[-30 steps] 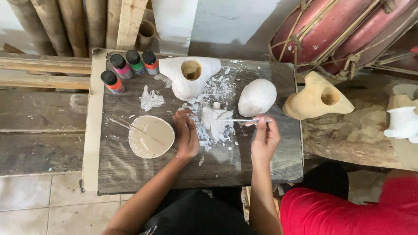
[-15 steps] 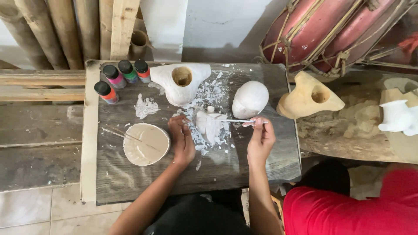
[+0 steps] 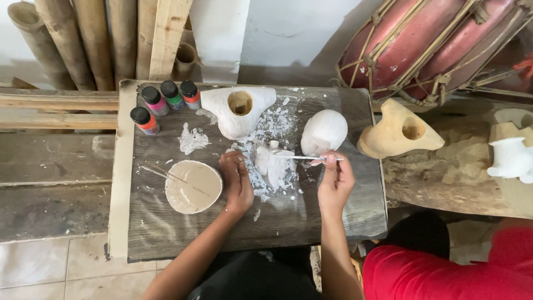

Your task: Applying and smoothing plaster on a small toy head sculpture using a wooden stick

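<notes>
A small white-painted carved figure [image 3: 273, 164] lies on the grey wooden board [image 3: 311, 222]. My left hand [image 3: 236, 180] rests on the board and steadies the figure's left side. My right hand [image 3: 335, 180] pinches a thin paintbrush [image 3: 302, 158] whose tip lies across the figure. A shallow round bowl [image 3: 193, 186] of pale paint with thin sticks across it sits just left of my left hand. White paint smears [image 3: 192, 139] and flecks cover the board around the figure.
Several small paint bottles [image 3: 161, 103] stand at the board's back left. A white hollow carving [image 3: 237, 110] and a white egg-shaped piece [image 3: 324, 132] sit behind the figure. An unpainted carving [image 3: 397, 133], a white piece [image 3: 509, 158], a red drum [image 3: 433, 44], bamboo poles [image 3: 72, 39], a person in red [image 3: 449, 272].
The view shifted slightly. My hands stay on the figure and the brush, with the brush tip still on the figure.
</notes>
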